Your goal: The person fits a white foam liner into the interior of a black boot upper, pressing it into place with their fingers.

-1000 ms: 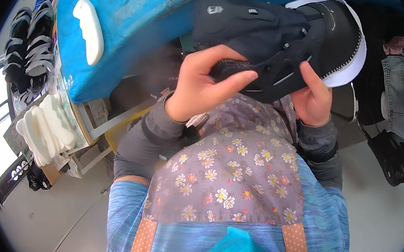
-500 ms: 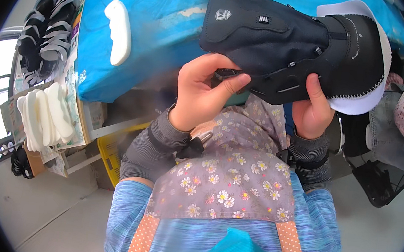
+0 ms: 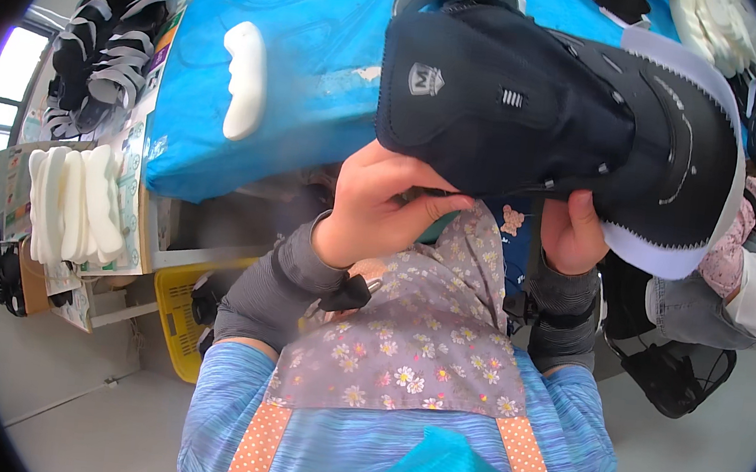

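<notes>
Shoe upper [image 3: 538,115], black and already stitched together, held up at the blue table [image 3: 195,88]; no sole visible, white lining [image 3: 648,251] jutting past its jagged end. My left hand [image 3: 376,206] pinches its near edge; my right hand [image 3: 570,233] clasps its side, fingers partly hidden. White insert [image 3: 245,88] lies loose.

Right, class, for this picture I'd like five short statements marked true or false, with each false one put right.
1. The left hand and right hand both hold the black upper. True.
2. The table's cover is red. False: the cover is blue.
3. A white piece lies on the cover. True.
4. The basket is at the person's right. False: the yellow basket is at the left.
5. The apron has a flower print. True.
</notes>
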Demonstrator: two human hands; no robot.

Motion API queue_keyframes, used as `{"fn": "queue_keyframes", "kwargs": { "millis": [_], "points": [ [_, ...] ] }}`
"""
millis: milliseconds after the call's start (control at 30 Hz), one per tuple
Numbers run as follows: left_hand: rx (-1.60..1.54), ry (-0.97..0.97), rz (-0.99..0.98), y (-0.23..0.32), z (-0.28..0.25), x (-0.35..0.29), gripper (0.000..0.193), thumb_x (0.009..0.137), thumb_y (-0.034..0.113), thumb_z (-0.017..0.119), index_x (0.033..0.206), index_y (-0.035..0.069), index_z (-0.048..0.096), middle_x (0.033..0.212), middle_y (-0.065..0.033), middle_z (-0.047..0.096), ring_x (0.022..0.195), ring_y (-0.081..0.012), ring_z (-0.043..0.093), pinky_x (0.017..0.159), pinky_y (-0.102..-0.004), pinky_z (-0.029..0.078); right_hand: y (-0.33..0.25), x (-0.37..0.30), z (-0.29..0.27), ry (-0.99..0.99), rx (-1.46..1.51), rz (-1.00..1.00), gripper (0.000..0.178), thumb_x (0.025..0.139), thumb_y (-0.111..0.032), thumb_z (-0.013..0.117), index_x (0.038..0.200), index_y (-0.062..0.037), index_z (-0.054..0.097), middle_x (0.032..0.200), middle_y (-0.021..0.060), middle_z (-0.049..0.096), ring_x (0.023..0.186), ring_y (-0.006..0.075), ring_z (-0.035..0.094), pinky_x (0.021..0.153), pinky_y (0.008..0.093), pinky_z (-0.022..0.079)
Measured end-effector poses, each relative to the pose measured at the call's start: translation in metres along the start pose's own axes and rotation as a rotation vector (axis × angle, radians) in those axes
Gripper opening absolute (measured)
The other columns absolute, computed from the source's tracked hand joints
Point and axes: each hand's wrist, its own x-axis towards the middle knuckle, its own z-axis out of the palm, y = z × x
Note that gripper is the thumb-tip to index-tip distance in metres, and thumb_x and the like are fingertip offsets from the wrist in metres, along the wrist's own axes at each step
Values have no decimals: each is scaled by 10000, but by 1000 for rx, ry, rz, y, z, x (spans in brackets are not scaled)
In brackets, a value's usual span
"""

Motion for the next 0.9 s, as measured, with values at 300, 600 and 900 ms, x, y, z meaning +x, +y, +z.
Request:
{"fn": "queue_keyframes", "kwargs": {
  "millis": [300, 600, 900],
  "points": [
    [65, -174, 259, -2, -52, 4, 329, 855, 318, 742, 859, -8, 703, 849, -133, 715, 805, -320, 691, 789, -394, 546, -20, -13, -65, -193, -58, 1, 604, 894, -159, 640, 1433, 9, 425, 1433, 150, 508, 1318, 322, 487, 1144, 486, 321],
    [33, -215, 103, 15, -56, 40, 408, 823, 6, 676, 1225, -23, 620, 1307, -201, 601, 1230, -322, 571, 1059, -417, 417, -20, -21, -78, -202, 0, 216, 663, 821, -67, 686, 1427, -2, 425, 1430, 167, 494, 1320, 343, 480, 1127, 484, 355],
    [-1, -194, 292, 23, -39, 34, 407, 792, 83, 719, 1172, -36, 634, 1208, -202, 648, 1123, -359, 627, 978, -429, 479, -1, -29, -56, -238, -15, 283, 661, 808, -59, 686, 1418, 0, 436, 1411, 169, 512, 1301, 345, 498, 1113, 482, 373]
  ]
}}
